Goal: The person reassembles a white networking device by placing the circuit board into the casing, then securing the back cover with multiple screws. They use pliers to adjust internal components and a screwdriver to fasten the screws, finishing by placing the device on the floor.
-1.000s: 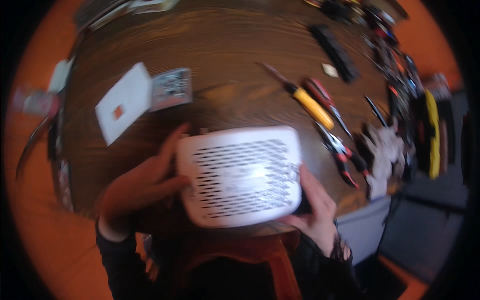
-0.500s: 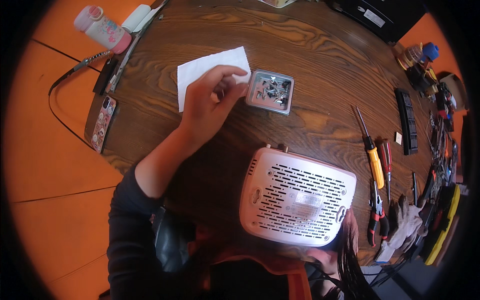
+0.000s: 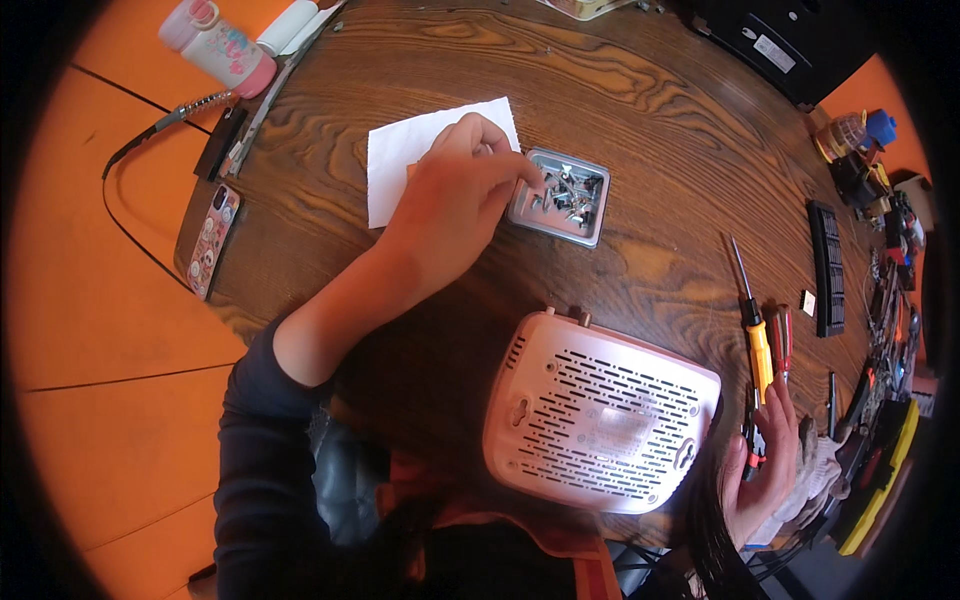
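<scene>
On the table point(image 3: 660, 265), the router point(image 3: 605, 415) lies at the near side, with the tray point(image 3: 553, 234) beyond it, screws point(image 3: 570, 195) inside, and the paper sheet point(image 3: 392, 165) just left of the tray, partly beneath the left hand point(image 3: 450, 205). Right of the router is the right hand point(image 3: 765, 470), two screwdrivers point(image 3: 759, 350) side by side just beyond it, the glove point(image 3: 822, 465) to its right. A phone point(image 3: 213, 243) lies along the table's left edge, a bottle point(image 3: 228, 55) farther off behind it.

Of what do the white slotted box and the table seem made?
White slotted box: probably plastic, smooth with soft sheen, judging by its moulded slots and rounded corners. Table: wood or wood-look veneer, satin brown, with wavy grain showing.
</scene>
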